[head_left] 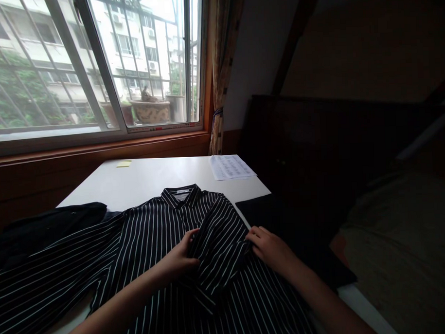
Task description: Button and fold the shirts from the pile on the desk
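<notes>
A dark long-sleeved shirt (148, 238) with thin white stripes lies front up on the white table (157, 171), its collar (181, 195) pointing to the far side. One sleeve (58, 260) stretches out to the left. The other sleeve (221, 245) is folded across the shirt's front. My left hand (185, 251) grips this folded sleeve at its left edge, with some fingers hidden by the cloth. At the sleeve's right edge my right hand (267, 246) pinches the fabric with curled fingers.
Dark folded clothing (64, 223) lies at the left, and dark cloth (305, 232) at the right. Printed sheets (232, 166) and a yellow sticky note (123, 163) sit toward the table's far edge. Behind it is a barred window (146, 67) with a curtain (222, 64).
</notes>
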{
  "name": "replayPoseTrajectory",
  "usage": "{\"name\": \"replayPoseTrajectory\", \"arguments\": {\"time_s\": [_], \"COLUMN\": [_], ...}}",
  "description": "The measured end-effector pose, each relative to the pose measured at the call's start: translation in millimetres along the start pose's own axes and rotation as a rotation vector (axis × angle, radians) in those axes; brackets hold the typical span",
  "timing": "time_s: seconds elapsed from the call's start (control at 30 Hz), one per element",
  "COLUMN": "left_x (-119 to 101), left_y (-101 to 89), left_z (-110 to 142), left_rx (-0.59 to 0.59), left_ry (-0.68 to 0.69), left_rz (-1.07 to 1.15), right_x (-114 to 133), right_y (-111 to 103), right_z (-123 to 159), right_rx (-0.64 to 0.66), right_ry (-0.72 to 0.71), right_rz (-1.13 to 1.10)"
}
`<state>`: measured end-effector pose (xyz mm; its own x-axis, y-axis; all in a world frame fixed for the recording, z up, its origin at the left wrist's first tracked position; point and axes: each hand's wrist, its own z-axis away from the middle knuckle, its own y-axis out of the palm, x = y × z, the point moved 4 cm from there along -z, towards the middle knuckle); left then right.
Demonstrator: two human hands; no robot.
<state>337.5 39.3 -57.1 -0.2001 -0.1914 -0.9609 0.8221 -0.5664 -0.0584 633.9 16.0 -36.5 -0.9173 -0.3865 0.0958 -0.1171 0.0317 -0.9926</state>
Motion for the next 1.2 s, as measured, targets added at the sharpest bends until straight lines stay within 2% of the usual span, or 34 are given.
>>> {"name": "replayPoseTrajectory", "arguments": {"time_s": [0.1, 0.17, 0.27, 0.37, 0.47, 0.57, 0.7, 0.87, 0.93, 1.0, 1.1, 1.2], "left_x": [5.8, 8.3, 3.4, -6.2, -6.2, 3.9, 18.8, 22.8, 21.4, 17.0, 3.5, -9.3], "left_y": [-0.3, -3.4, -7.3, -0.1, 15.3, 24.6, 24.1, 13.8, -1.1, -29.6, -94.9, -170.4], "left_z": [-4.6, -1.9, 9.2, 20.0, 21.3, 18.0, 19.7, 38.9, 48.4, 60.2, 94.3, 158.1], "left_rx": [-0.078, -0.093, -0.174, -0.237, -0.131, -0.028, 0.025, 0.099, 0.078, -0.041, -0.34, -0.69], "left_ry": [0.005, 0.06, 0.254, 0.45, 0.507, 0.466, 0.421, 0.419, 0.383, 0.323, 0.237, 0.15], "left_rz": [-0.031, -0.146, -0.48, -0.829, -0.992, -1.027, -1.052, -1.025, -1.007, -0.993, -1.038, -1.197], "right_x": [-11.6, -21.7, -27.3, -14.7, 9.7, 26.2, 22.7, 7.8, 3.8, 1.1, -1.6, -4.7], "right_y": [-2.0, -5.4, -12.0, -18.5, -12.6, 11.6, 46.1, 60.4, 62.3, 64.2, 67.2, 70.1], "right_z": [1.6, 4.3, 3.0, -15.5, -50.5, -87.8, -115.9, -119.3, -118.3, -118.0, -118.9, -120.2], "right_rx": [-0.002, -0.002, 0.012, -0.045, -0.111, -0.067, 0.009, -0.025, -0.032, -0.034, -0.04, -0.043], "right_ry": [-0.01, -0.003, -0.004, -0.022, -0.056, -0.011, 0.088, 0.064, 0.055, 0.051, 0.042, 0.037], "right_rz": [0.121, 0.14, 0.105, 0.024, -0.051, -0.07, -0.079, -0.084, -0.077, -0.068, -0.055, -0.057]}}
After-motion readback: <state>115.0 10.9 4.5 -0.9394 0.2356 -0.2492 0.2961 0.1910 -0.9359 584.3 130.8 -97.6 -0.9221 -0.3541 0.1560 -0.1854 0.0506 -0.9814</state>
